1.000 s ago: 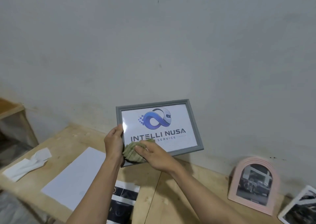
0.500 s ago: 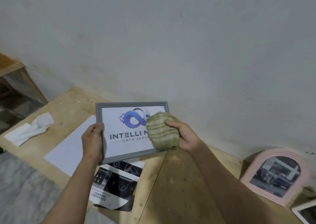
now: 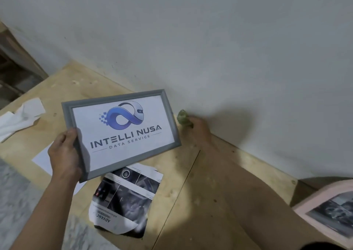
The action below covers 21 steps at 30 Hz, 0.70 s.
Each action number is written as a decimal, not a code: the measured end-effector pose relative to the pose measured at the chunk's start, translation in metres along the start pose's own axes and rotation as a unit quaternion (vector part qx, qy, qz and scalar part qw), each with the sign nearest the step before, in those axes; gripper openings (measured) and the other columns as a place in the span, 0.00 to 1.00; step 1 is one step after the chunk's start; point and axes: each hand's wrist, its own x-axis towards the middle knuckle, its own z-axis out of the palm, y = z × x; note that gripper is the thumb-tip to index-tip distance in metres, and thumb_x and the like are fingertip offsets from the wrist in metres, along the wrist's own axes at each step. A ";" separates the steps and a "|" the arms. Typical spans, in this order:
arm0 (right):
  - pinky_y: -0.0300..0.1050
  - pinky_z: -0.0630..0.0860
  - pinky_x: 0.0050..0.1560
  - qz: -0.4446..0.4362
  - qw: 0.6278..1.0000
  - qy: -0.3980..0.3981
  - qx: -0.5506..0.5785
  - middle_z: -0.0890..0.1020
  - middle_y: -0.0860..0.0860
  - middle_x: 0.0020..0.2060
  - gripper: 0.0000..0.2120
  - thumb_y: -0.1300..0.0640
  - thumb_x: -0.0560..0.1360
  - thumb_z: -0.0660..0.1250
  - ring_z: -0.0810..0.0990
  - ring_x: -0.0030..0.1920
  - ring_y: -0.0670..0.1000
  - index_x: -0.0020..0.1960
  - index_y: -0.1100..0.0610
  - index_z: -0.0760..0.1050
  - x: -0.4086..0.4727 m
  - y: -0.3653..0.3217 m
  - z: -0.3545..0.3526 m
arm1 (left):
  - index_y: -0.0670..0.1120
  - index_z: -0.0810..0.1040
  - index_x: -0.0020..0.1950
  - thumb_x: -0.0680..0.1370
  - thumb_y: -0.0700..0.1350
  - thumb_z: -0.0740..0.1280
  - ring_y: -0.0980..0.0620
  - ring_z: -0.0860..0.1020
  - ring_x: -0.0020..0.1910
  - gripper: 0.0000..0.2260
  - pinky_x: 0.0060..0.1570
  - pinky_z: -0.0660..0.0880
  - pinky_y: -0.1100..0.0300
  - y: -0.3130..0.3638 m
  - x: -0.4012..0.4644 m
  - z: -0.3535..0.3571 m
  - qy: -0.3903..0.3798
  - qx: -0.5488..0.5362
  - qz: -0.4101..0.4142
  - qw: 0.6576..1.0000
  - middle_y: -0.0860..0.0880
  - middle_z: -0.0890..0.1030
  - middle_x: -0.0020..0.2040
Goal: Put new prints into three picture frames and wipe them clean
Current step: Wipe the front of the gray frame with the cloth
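Pale plywood counter (image 3: 191,183) runs along a grey wall. Over it, the left hand (image 3: 64,157) pinches the near-left corner of a grey rectangular frame (image 3: 122,133), tilted up, likely for checking its face. Beyond its far-right edge the right hand (image 3: 199,128), fingers closed round a green striped cloth (image 3: 183,118), holds it low by the wall, perhaps parking it. Two frames show: this and a pink arched one (image 3: 324,209) at right. One dark loose print (image 3: 124,202) lies near.

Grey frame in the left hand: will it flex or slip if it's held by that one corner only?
The grey frame probably stays stiff: its moulded border looks straight while the left hand alone holds it. The glossy front may be slippery, and likely breakable if dropped.
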 end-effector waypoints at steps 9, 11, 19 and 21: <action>0.40 0.73 0.36 0.022 0.997 0.008 0.069 0.80 0.49 0.41 0.11 0.60 0.70 0.74 0.77 0.39 0.47 0.49 0.60 0.76 0.018 0.014 0.024 | 0.53 0.81 0.37 0.76 0.55 0.70 0.46 0.76 0.48 0.10 0.53 0.74 0.47 -0.025 0.010 -0.008 0.002 0.006 -0.015 1.000 0.51 0.80 0.45; 0.37 0.73 0.37 -0.004 0.997 -0.032 0.076 0.82 0.48 0.38 0.04 0.59 0.73 0.72 0.78 0.40 0.47 0.46 0.59 0.81 0.024 0.014 0.020 | 0.53 0.80 0.37 0.77 0.54 0.70 0.46 0.75 0.47 0.10 0.52 0.74 0.48 -0.025 0.009 -0.007 0.002 0.006 -0.014 1.000 0.52 0.80 0.44; 0.45 0.70 0.36 -0.154 0.932 0.112 -0.307 0.80 0.54 0.40 0.08 0.63 0.65 0.72 0.78 0.42 0.57 0.43 0.58 0.75 0.032 0.004 0.040 | 0.51 0.81 0.43 0.79 0.50 0.68 0.48 0.76 0.49 0.07 0.55 0.74 0.49 -0.027 0.008 -0.007 -0.005 0.007 -0.005 1.000 0.53 0.80 0.45; 0.45 0.73 0.39 -0.185 0.912 0.119 -0.345 0.80 0.53 0.36 0.09 0.66 0.61 0.74 0.79 0.39 0.57 0.37 0.56 0.77 0.028 0.007 0.046 | 0.51 0.81 0.42 0.80 0.50 0.68 0.49 0.77 0.47 0.07 0.55 0.74 0.49 -0.028 0.006 -0.009 -0.009 0.011 -0.003 1.000 0.54 0.80 0.44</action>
